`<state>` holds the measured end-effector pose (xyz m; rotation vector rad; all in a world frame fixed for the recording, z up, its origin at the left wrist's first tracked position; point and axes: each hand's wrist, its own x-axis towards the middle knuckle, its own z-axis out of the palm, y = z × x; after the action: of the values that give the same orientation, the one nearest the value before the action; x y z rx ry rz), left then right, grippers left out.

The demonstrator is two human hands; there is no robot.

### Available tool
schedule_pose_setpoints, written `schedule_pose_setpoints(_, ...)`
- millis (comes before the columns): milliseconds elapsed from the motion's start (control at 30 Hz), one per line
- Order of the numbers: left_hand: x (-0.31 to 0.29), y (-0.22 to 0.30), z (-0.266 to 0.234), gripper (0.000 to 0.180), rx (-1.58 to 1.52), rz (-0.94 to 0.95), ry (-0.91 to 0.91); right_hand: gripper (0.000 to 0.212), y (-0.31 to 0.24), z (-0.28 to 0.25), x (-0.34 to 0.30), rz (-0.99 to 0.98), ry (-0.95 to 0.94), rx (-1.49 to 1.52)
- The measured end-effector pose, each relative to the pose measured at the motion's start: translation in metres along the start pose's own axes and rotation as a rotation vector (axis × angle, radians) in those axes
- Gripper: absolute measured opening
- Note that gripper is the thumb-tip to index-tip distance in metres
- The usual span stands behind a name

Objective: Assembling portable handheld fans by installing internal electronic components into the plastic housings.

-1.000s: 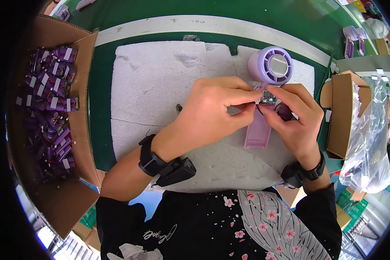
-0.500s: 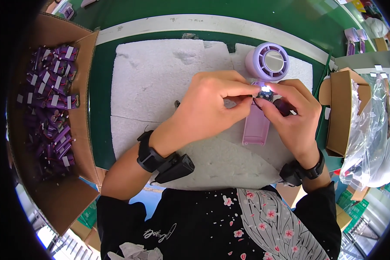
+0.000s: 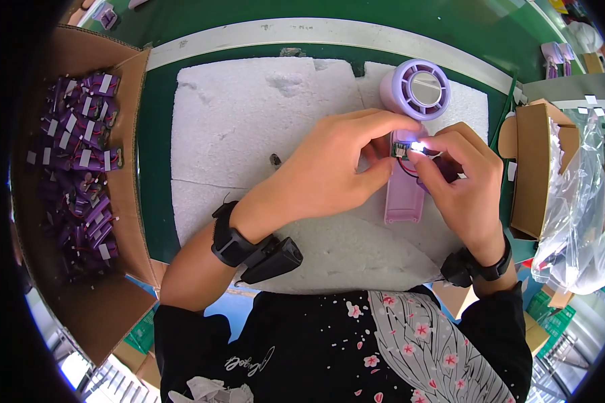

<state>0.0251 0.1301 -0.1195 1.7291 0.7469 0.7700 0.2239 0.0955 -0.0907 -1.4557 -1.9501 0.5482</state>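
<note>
A small circuit board [image 3: 402, 149] with a lit LED is pinched between the left hand [image 3: 336, 171] and right hand [image 3: 467, 181], both closed in fingertip grips, just above the top of the lilac fan handle [image 3: 405, 198]. The handle lies on the white foam pad [image 3: 249, 127], toward its right edge, with the round fan head [image 3: 419, 90] near the pad's far right corner.

Risks, as judged:
- Thin red and black wires [image 3: 410, 169] run from the board into the handle; they could be strained or torn off if the board is pulled too far.
- The board is powered, so a short is possible if the solder side is touched.
- The handle is not held down and could be dragged across the foam.

Count: 1 fan, 1 board, 1 foam pad, 2 wristbands. An open cardboard box [image 3: 124, 201] at the surface's left edge holds many purple battery cells [image 3: 77, 161], too many to count; a smaller box [image 3: 534, 174] stands at the right edge.
</note>
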Motion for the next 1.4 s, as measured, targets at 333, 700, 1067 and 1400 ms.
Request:
schedule_pose_setpoints(333,0.000,-0.001,0.000,0.042,-0.012,0.001,-0.006,0.020,0.000,-0.001,-0.003,-0.027,-0.007,-0.011)
schedule_pose_setpoints(700,0.003,0.001,0.004,0.038,-0.030,-0.085,0.019,0.021,0.001,-0.003,0.000,0.030,0.001,0.033)
schedule_pose_setpoints(1067,0.006,0.009,0.006,0.038,-0.003,-0.155,0.051,0.018,0.005,-0.003,0.000,0.043,-0.005,0.052)
schedule_pose_setpoints(1400,0.003,0.002,0.007,0.039,0.245,0.039,0.057,0.029,0.010,-0.018,0.008,0.397,-0.385,0.259)
